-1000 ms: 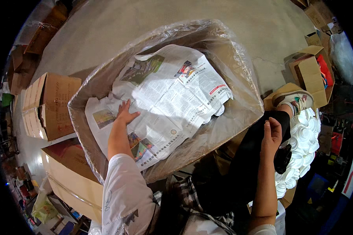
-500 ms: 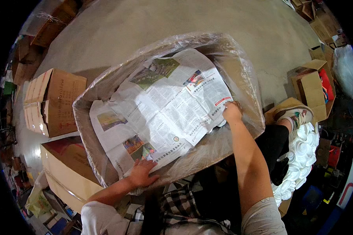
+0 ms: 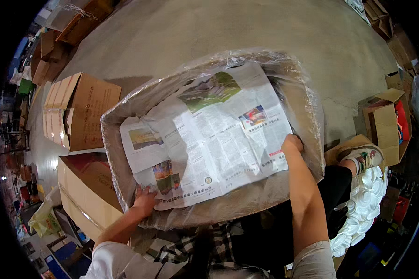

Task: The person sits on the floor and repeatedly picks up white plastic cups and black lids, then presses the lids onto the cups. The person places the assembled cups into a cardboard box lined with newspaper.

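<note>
A spread newspaper sheet (image 3: 228, 139) with colour photos lies inside a large cardboard box (image 3: 167, 221) lined with clear plastic film (image 3: 300, 100). My left hand (image 3: 145, 201) rests at the sheet's lower left corner, against the box's near left wall, its fingers stretched out and apart. At the sheet's right edge, my right hand (image 3: 292, 143) is closed, with the fingers curled at the paper's border and their tips partly hidden. What lies under the newspaper is covered.
Two cardboard boxes stand to the left, one closed (image 3: 95, 111) and one open (image 3: 86, 195). On the right are a shoe-clad foot (image 3: 365, 156), a pile of white round pieces (image 3: 365, 200) and an open carton (image 3: 381, 125) with red contents. Concrete floor (image 3: 265, 28) lies beyond.
My left hand has slid left to the sheet's corner, and my right hand stays at its right edge. The newspaper lies flatter and covers the gap by my right hand. The whole view has shifted.
</note>
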### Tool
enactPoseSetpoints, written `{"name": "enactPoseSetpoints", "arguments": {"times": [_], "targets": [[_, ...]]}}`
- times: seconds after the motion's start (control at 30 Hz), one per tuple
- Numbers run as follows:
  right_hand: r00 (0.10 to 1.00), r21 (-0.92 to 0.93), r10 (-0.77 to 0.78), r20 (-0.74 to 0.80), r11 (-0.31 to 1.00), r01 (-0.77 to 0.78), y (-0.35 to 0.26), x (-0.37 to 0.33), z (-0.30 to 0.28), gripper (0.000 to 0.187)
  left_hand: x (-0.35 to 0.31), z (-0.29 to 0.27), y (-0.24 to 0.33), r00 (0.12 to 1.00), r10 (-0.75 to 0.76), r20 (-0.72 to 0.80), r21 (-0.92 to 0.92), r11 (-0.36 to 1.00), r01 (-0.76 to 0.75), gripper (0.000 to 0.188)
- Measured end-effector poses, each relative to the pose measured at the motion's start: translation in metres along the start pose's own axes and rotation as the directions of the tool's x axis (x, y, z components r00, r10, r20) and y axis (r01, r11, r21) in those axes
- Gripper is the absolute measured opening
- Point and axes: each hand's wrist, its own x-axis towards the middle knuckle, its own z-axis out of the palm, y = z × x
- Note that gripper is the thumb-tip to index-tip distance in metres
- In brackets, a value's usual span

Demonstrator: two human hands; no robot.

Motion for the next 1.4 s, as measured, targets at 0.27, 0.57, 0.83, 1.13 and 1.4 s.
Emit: {"name": "enactPoseSetpoints", "arguments": {"times": [0.27,0.57,0.83,1.13,1.4], "targets": [[0.94,-0.242,0.035,0.34,0.969,0.051,0.04,0.041,0.063,0.031,0.062,0.001,0.02,0.874,-0.282,0.395,0.078,0.958,0.274,0.037],[0.924,-0.209,0.143,0.355,0.975,-0.071,0.008,0.014,0.035,0.039,0.116,-0.075,-0.039,0.847,-0.532,0.016,-0.852,0.435,0.289,0.059],[0.713,-0.151,-0.7,-0.033,0.709,0.689,-0.044,-0.064,0.008,0.069,0.167,-0.024,-0.014,0.546,-0.806,-0.228,-0.653,0.543,0.528,0.105],[0.834,0.024,-0.298,0.464,0.946,0.324,0.009,-0.004,0.063,0.115,0.219,0.026,-0.064,0.698,-0.7,-0.151,-0.822,0.481,0.305,0.096],[0.865,-0.086,-0.377,0.331,0.901,0.425,-0.013,0.008,0.058,0.09,0.272,-0.182,0.084,0.264,-0.481,-0.836,-0.548,0.768,-0.332,0.044]]}}
